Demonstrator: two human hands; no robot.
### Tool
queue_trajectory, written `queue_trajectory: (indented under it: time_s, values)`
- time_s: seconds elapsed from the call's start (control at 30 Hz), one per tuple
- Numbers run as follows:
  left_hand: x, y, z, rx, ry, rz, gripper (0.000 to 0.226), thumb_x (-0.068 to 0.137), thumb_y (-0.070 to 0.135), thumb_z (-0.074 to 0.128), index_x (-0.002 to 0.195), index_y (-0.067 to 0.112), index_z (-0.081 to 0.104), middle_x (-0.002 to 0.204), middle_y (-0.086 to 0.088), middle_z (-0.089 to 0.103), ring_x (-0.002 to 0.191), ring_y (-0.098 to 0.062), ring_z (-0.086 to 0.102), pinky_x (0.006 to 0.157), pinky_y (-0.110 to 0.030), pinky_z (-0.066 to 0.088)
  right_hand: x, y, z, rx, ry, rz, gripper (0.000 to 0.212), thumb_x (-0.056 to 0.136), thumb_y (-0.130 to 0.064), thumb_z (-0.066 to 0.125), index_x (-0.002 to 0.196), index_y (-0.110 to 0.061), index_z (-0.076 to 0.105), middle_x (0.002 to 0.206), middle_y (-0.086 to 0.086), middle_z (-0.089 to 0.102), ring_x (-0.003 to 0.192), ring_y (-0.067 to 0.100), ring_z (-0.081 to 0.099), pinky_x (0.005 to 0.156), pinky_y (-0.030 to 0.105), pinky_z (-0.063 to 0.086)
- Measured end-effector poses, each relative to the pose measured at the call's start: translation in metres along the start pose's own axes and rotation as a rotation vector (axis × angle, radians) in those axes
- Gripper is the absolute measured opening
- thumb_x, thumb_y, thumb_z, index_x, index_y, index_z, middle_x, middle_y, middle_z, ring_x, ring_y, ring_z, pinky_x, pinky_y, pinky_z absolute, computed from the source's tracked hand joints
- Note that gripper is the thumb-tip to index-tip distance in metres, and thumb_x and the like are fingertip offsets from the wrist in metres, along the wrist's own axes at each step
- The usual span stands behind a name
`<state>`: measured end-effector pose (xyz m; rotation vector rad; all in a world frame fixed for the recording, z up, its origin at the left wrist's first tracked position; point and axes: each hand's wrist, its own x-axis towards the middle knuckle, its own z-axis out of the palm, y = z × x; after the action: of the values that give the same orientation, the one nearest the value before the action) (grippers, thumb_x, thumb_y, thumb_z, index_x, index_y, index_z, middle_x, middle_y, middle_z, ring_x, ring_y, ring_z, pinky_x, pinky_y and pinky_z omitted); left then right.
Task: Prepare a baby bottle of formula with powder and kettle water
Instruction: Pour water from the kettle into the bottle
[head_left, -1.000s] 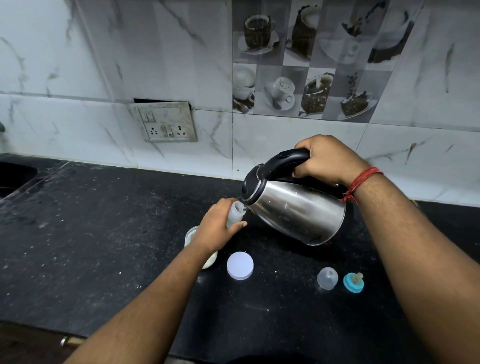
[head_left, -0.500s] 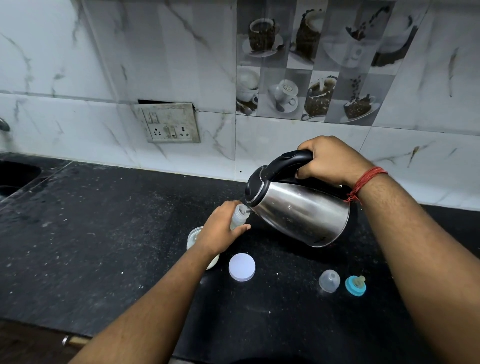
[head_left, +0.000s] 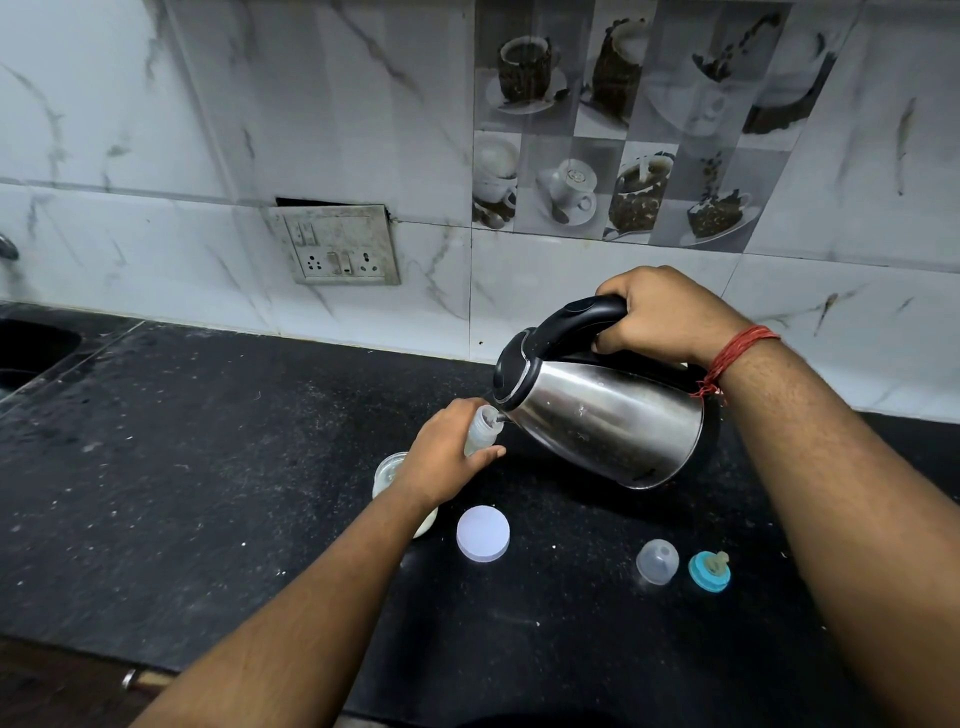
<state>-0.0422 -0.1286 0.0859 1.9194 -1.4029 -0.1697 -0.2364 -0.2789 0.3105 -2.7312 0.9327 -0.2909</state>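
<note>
My right hand (head_left: 665, 312) grips the black handle of a steel kettle (head_left: 602, 415), which is tilted left with its spout at the mouth of a small clear baby bottle (head_left: 483, 428). My left hand (head_left: 447, 454) is wrapped around that bottle, holding it upright on the black counter (head_left: 208, 467). Behind my left wrist stands an open jar of white powder (head_left: 389, 470), partly hidden. Its white round lid (head_left: 483, 533) lies flat in front. The bottle's clear cap (head_left: 657, 561) and teal ring with teat (head_left: 709, 570) lie to the right.
A tiled wall with a switch and socket plate (head_left: 337, 249) runs behind the counter. A dark sink (head_left: 31, 348) is at the far left. The counter's front edge is close to me at the bottom.
The kettle stays tilted at the bottle's mouth and both hands keep their grips. Only the view has shifted slightly.
</note>
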Motion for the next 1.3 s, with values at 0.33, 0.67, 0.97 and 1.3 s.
queue_trajectory:
  time_s: [0.33,0.67,0.97,1.3]
  values:
    - [0.004,0.000,0.001,-0.003,-0.027,-0.012,0.061,0.086,0.045,0.079,0.136,0.029,0.050,0.132,0.006,0.060,0.120,-0.015,0.057,0.100,-0.034,0.048,0.001,0.001,-0.001,-0.024,-0.018,-0.010,0.016,0.069,-0.028,0.079,0.077,-0.029,0.066,0.073,-0.006,0.068,0.074,0.016,0.063,0.069,0.038,0.055]
    - [0.007,0.001,0.004,-0.007,-0.053,-0.023,0.062,0.085,0.046,0.079,0.137,0.029,0.049,0.133,0.005,0.060,0.121,-0.016,0.057,0.101,-0.039,0.049,0.004,0.004,-0.003,-0.043,-0.039,-0.030,0.016,0.071,-0.028,0.079,0.077,-0.031,0.064,0.074,-0.006,0.068,0.074,0.015,0.064,0.066,0.035,0.053]
    - [0.012,0.003,0.007,-0.015,-0.069,-0.023,0.065,0.085,0.045,0.080,0.140,0.027,0.048,0.138,0.003,0.059,0.125,-0.017,0.056,0.103,-0.037,0.047,0.007,0.009,-0.003,-0.041,-0.050,-0.046,0.015,0.070,-0.030,0.077,0.072,-0.032,0.062,0.070,-0.008,0.067,0.070,0.012,0.063,0.061,0.030,0.046]
    - [0.007,0.007,0.009,-0.215,-0.049,-0.093,0.054,0.085,0.040,0.081,0.130,0.033,0.051,0.125,0.015,0.060,0.114,-0.008,0.058,0.097,-0.031,0.048,-0.003,0.042,0.005,0.250,-0.002,0.024,0.017,0.073,-0.014,0.082,0.072,-0.021,0.066,0.058,-0.010,0.062,0.058,0.009,0.056,0.059,0.028,0.039]
